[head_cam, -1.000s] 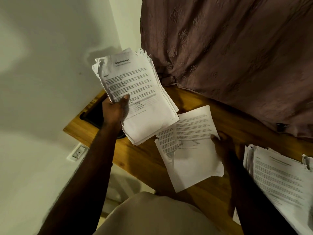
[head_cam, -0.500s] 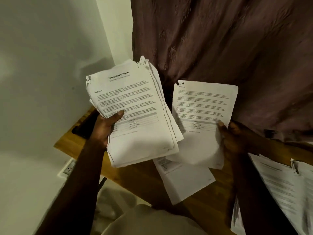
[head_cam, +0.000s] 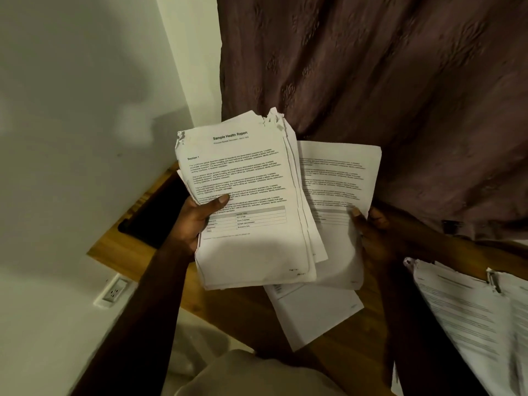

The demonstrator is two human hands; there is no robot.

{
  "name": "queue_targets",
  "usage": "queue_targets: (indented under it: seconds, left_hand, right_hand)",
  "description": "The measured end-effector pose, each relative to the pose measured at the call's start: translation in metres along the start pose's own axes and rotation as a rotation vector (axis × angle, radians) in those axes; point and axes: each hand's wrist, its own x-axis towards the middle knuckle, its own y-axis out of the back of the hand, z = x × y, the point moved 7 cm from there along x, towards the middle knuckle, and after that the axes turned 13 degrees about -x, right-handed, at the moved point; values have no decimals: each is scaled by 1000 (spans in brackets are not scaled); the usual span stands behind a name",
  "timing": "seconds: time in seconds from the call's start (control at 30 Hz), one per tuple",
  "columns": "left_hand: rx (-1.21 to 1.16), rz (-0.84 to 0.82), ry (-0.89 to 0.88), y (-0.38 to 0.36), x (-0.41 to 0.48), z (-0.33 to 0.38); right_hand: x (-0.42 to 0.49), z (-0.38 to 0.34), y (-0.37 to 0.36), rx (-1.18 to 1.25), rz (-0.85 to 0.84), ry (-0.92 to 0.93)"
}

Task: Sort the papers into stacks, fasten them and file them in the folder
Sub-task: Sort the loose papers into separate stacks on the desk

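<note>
My left hand [head_cam: 197,221] grips a thick stack of printed papers [head_cam: 251,201] by its left edge, thumb on the top sheet headed "Sample Health Report". The stack's upper corners are torn and curled. My right hand [head_cam: 374,238] pinches a thinner set of printed sheets [head_cam: 340,190] by the right edge, tucked partly behind the stack. Both are held up above the wooden table [head_cam: 360,335]. A loose sheet [head_cam: 317,315] lies flat on the table below them. At the right lies another pile of papers [head_cam: 471,318] with a metal clip [head_cam: 493,280] on it.
A dark flat object [head_cam: 160,215] lies at the table's far left corner, against the white wall. A brown curtain [head_cam: 385,81] hangs behind the table. A wall socket [head_cam: 114,291] sits below the table edge. My light-coloured clothing [head_cam: 251,372] shows at the bottom.
My right hand picked the thin set off the table and raised it, then slid it left behind the stack in my left hand. The stack shifted toward the centre.
</note>
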Motion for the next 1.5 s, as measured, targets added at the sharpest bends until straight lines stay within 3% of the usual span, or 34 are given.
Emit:
queue_targets:
  seconds: [0.13,0.3,0.43,0.57,0.77,0.83,0.9,0.97,1.1,1.23,1.5]
  left_hand:
    - [6,-6,-1,2,2,-1]
    - [-12,52,-103,17,-2,10]
    - [-27,136,-144,48,-6,21]
    - [-82,228,-134,74,-14,26]
    - [-87,256,-143,82,-18,25]
    - [-73,253,-149,81,-18,23]
    - [-71,254,-155,81,-17,20]
    - [-59,258,-154,80,-17,16]
    - [-46,249,-125,75,-12,3]
    - [-47,239,-112,67,-8,-6]
    - [-10,186,-99,52,-6,-22]
  right_hand:
    - [-1,-1,-11,32,-34,0]
    - [4,16,4,-29,66,-45]
    - [9,61,53,-440,234,-211]
    - [12,112,101,-761,179,-399]
    - [25,123,117,-1155,53,-461]
    - [17,105,108,-1274,145,-438]
    - [6,81,76,-1285,192,-288]
    - [-8,71,27,-1243,102,-130]
    - [-42,87,-75,-1175,-231,-23]
    - [-52,107,-126,-1287,-391,12]
    - [-12,123,-112,-1385,-323,-68]
